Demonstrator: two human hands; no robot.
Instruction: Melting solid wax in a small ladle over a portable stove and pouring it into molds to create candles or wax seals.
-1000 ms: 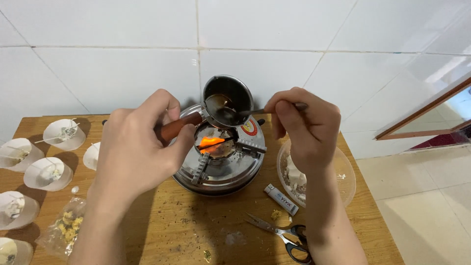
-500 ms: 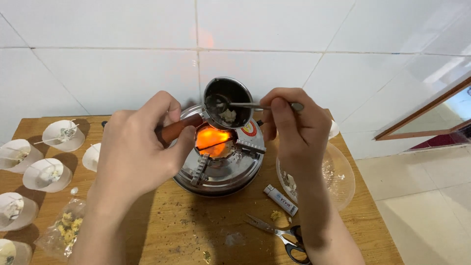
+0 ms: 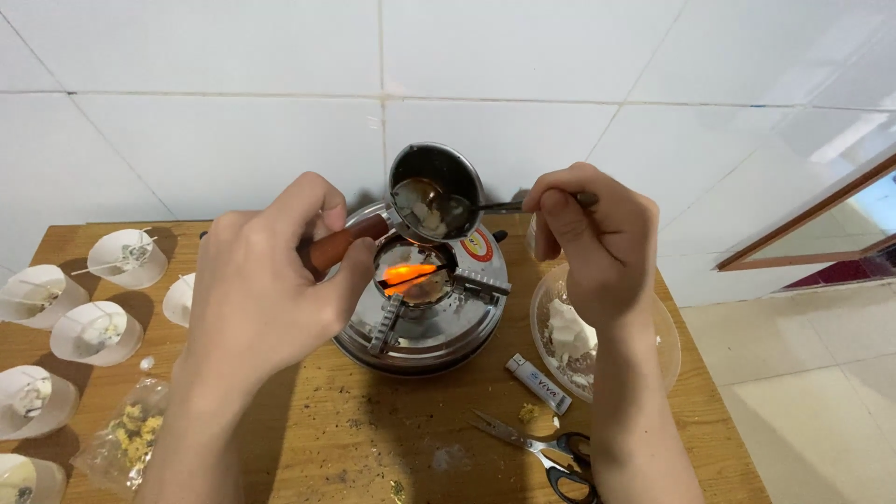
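My left hand (image 3: 271, 280) grips the reddish-brown handle of a small metal pot (image 3: 435, 191), held tilted above a round silver stove (image 3: 425, 308) with an orange flame (image 3: 408, 273) in its middle. My right hand (image 3: 597, 238) holds a metal spoon (image 3: 448, 210) by its handle, its bowl inside the pot among pale lumps. A clear bowl of white chunks (image 3: 567, 336) stands below my right wrist.
Several white paper cups with wicks (image 3: 128, 257) line the left of the wooden table (image 3: 373, 439). A clear bag of yellow bits (image 3: 126, 439) lies front left. A lighter (image 3: 539, 383) and scissors (image 3: 541, 448) lie before the stove. White tiled wall behind.
The flame flared larger half a second ago and has shrunk again. My right hand and the spoon shifted slightly within the pot; the left hand keeps the pot in place.
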